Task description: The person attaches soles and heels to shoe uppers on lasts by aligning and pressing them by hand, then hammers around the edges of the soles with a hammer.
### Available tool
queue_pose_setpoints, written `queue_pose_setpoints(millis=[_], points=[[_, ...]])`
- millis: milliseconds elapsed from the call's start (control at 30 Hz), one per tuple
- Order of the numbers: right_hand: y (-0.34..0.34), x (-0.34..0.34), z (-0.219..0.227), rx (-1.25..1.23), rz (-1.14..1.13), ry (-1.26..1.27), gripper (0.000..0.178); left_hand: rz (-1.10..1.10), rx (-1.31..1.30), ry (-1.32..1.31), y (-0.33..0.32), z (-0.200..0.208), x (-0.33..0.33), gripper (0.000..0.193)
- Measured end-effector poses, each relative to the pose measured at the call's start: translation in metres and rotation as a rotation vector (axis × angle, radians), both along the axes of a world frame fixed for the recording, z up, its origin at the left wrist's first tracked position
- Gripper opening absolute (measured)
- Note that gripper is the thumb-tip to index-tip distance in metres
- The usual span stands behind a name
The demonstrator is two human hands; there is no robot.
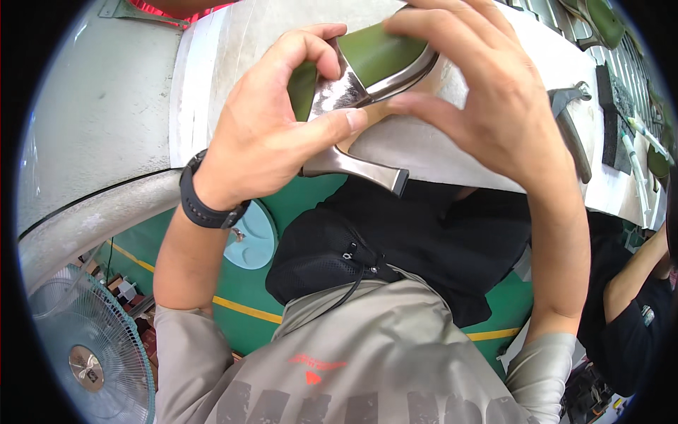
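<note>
Over the pale work table is a high-heeled shoe point(388, 60) with a green inner sole, a shiny silver strap and edge, and a silver heel tipped in black. The heel points toward me. My left hand point(265, 116), a black watch on its wrist, is closed round the strap and back part, its thumb pressed on the near side. My right hand point(494, 99) grips the front part, fingers over the far edge and thumb at the near side. Its fingers hide the toe end. Nearest my right wrist lies a dark hammer point(573, 131).
The pale table point(487, 159) carries a black block point(616, 116) and white tubes point(638, 177) on the right. Green shoes point(604, 25) stand on a slatted rack beyond. A fan point(92, 353), a light-blue round seat point(253, 240) and another person's arm point(632, 279) are lower down.
</note>
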State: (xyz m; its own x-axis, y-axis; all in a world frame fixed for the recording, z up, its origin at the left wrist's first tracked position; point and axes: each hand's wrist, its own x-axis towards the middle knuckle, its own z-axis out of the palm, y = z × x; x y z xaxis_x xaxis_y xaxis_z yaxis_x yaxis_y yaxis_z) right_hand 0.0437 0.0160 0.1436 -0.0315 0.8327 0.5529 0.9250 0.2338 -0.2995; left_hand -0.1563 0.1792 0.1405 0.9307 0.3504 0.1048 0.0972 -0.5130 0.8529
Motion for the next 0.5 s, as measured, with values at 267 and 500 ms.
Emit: queue_pose_setpoints(millis=[267,500], points=[[-0.002,0.014,0.002,-0.151,-0.045,0.002,0.064,-0.072,-0.143,0.174,0.012,0.006,0.016,0.081],[0.001,0.014,0.003,-0.167,-0.074,0.018,0.064,0.029,-0.146,0.160,-0.001,0.006,0.024,0.070]])
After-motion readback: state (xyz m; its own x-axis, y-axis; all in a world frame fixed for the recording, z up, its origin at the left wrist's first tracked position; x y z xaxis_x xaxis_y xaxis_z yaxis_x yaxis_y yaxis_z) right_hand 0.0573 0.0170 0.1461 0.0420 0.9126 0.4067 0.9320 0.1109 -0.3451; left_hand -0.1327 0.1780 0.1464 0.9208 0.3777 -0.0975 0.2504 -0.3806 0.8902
